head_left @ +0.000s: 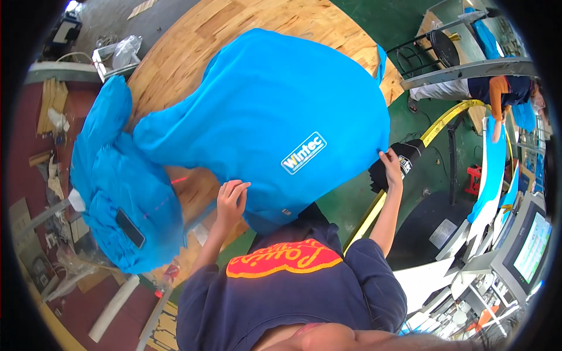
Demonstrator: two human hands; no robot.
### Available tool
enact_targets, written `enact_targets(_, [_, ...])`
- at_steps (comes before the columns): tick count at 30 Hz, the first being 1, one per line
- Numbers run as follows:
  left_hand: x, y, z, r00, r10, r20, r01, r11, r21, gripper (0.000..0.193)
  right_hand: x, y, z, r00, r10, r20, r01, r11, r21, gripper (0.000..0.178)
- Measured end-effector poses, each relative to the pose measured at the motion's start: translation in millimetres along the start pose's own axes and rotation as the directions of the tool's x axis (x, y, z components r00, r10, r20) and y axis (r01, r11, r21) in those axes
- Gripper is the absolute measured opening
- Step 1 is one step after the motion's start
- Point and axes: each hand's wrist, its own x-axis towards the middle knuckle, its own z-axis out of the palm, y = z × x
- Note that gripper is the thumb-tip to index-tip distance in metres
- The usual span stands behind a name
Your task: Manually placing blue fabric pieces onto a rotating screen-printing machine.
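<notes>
I have one wide blue cloth spread in front of me, its far part lying on the counter and its near right part hanging past the edge toward my body; it carries one large white-lettered label, plus one much smaller pale mark by the near hem; my two hands are both at its near side; my right hand pinches the right edge between thumb and fingers, while my left hand is half curled with its fingertips at the near edge, and I cannot tell whether it grips the fabric; to my left sits one bunched blue heap, rumpled and spilling toward me, with one dark phone lying on top; the counter is pale, streaky wood with a rounded outline; beyond it the floor is green on the right, brick red on the left and grey at the far left; I count one white roll low on the left, one clear plastic bag past the heap, one round black stool seat at the upper right, one lit screen at the right, and one other person bending near blue fabric there.
</notes>
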Motion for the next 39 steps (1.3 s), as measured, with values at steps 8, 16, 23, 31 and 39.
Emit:
enact_targets(8, [-41.6,31.7,-9.6,0.988,0.152,0.034,-0.155,0.984,0.092,0.025,-3.6,24.0,-0.9,0.867,0.103,-0.487,0.127,0.901,0.416,0.010])
enact_targets(16, [-75.5,27.6,3.3,0.899,0.388,0.203,-0.411,0.908,0.085,0.015,-169.0,-51.7,210.9,0.807,-0.579,0.119,0.588,0.768,-0.254,0.031])
enact_targets(23, [-92.4,29.7,-0.9,0.888,0.420,0.187,-0.419,0.907,-0.043,0.012,-220.5,-17.5,268.4,0.628,-0.589,0.508,0.777,0.443,-0.447,0.025])
enact_targets(31, [-24.0,-17.3,-58.4,0.973,0.179,-0.148,-0.168,0.983,0.079,0.003,-224.4,-11.4,273.6,0.602,-0.586,0.542,0.798,0.420,-0.433,0.026])
enact_targets(39, [76.6,-217.7,-138.6,0.804,-0.227,-0.550,0.393,0.896,0.204,0.018,-211.9,-26.5,273.4,0.507,-0.396,0.766,0.849,0.382,-0.365,0.025])
